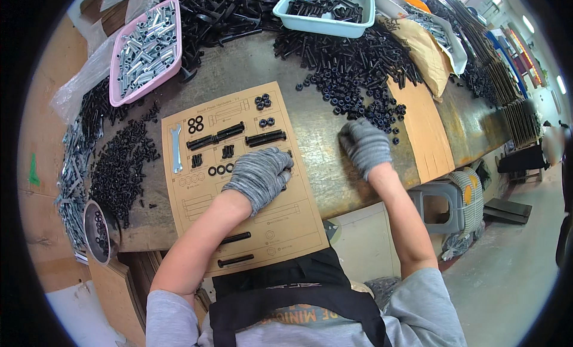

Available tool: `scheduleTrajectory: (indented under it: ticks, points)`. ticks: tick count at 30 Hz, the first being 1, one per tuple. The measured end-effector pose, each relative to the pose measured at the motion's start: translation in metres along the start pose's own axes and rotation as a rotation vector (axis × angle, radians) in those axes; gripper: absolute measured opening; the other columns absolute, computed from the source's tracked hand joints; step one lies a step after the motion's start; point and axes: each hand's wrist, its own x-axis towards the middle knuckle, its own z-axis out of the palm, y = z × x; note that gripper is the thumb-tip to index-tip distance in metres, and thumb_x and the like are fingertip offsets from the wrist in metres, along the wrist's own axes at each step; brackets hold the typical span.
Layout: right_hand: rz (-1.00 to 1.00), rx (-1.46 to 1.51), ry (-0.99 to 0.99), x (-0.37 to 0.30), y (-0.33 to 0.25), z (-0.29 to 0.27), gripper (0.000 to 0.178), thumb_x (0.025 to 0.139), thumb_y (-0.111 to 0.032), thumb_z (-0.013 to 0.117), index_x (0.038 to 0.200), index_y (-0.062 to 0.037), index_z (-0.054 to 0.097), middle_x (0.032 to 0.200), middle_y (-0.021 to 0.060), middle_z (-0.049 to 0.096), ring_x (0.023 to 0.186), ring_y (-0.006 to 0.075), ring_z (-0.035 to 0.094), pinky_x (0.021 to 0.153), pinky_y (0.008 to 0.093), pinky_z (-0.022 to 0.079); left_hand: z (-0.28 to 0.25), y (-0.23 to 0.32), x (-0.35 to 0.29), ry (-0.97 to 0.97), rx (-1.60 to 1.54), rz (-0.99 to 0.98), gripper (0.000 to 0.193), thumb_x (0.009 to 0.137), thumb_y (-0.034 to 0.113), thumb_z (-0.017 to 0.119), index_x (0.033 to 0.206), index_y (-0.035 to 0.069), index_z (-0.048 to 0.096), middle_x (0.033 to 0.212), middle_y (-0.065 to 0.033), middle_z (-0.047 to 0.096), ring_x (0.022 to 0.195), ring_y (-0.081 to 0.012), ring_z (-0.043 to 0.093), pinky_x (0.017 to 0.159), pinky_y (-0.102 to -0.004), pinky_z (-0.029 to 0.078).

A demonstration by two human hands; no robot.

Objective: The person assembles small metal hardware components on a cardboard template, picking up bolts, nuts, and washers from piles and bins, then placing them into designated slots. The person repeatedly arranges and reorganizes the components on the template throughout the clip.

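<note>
A brown cardboard sheet (242,102) printed with hardware outlines lies at the table's front edge. My gloved left hand (259,177) rests over its right half, fingers curled together; whatever they may hold is hidden. On the sheet are a flat silver wrench (176,148), black bolts (265,138), shorter black screws (228,151), black washers (221,170), black rings (195,125) and dark lock nuts (262,101). Long black bolts (236,260) lie near its bottom. My gloved right hand (365,145), fingers bent inward, is at the near edge of a pile of dark nuts (364,96); its fingertips are hidden.
Left stand a pink tray (113,78) of silver sleeves, a heap of small black screws (122,168) and a metal bowl (89,219). A light-blue tray (325,26) of black bolts sits at the back. A cardboard strip (427,138) lies right, above a grey stool (439,204).
</note>
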Motion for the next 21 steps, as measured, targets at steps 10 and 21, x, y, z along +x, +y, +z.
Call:
scheduleTrajectory:
  ticks: [10, 21]
  points:
    - [-0.1, 0.243, 0.069, -0.033, -0.011, 0.006, 0.012, 0.078, -0.016, 0.069, 0.086, -0.0079, 0.065, 0.085, 0.0133, 0.064, 0.082, 0.0319, 0.062, 0.072, 0.0395, 0.05, 0.015, 0.002, -0.007, 0.109, 0.091, 0.016, 0.025, 0.085, 0.028, 0.06, 0.099, 0.008, 0.067, 0.093, -0.0117, 0.066, 0.087, -0.03, 0.063, 0.078, -0.0406, 0.049]
    - [-0.609, 0.437, -0.147, -0.132, -0.129, 0.014, 0.009, 0.078, -0.013, 0.054, 0.085, -0.0071, 0.057, 0.079, 0.013, 0.059, 0.071, 0.0315, 0.061, 0.062, 0.0421, 0.051, -0.024, -0.038, -0.1, 0.428, -0.253, -0.214, 0.023, 0.086, 0.023, 0.062, 0.099, 0.005, 0.067, 0.093, -0.0122, 0.066, 0.086, -0.0265, 0.064, 0.077, -0.0348, 0.05]
